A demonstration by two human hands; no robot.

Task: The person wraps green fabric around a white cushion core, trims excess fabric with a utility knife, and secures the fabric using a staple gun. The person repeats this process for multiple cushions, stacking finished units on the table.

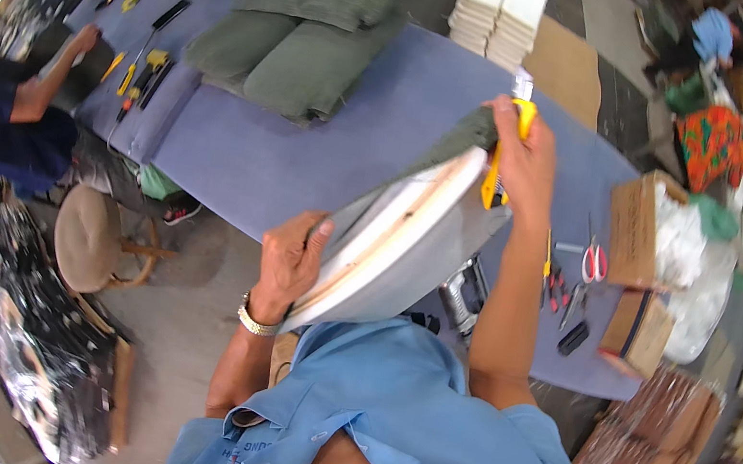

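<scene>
Panel, with a white padded edge and a pale wood strip along it, stands tilted between the two hands, raised over the near side of the blue worktop and in front of the person's chest. Green fabric runs along its far side up to the top corner. The left hand is closed on the lower end of the panel, thumb on the near side. The right hand is wrapped around a yellow tool at the upper corner, its fingertips close to the fabric; whether they also pinch the cloth, I cannot tell.

Beneath the panel, near the worktop's edge, lies a silver tool. To its right are scissors with red handles, a black block and a carton with white plastic in it. Green cushions are piled on the far part of the worktop, and white pads stand in two stacks beyond it. At the far left, a co-worker in dark clothes is beside the worktop, near a round stool.
</scene>
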